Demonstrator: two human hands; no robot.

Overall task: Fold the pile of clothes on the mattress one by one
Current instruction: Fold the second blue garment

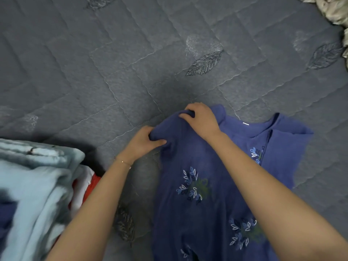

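A dark blue top (203, 204) with embroidered leaf sprigs lies spread on the grey quilted mattress (113, 63), neckline toward the far right. My left hand (145, 142) grips the bunched left shoulder or sleeve of the blue top between thumb and fingers. Just beyond it, my right hand (199, 117) curls over the same bunched fabric at its upper edge. Both forearms cross over the garment. At the lower left sits the pile of clothes (33, 194), topped by pale blue fabric with white and red pieces underneath.
A crumpled cream cloth (331, 10) lies at the far right corner of the mattress. Leaf patterns are stitched into the quilted cover. Open mattress stretches across the whole far half.
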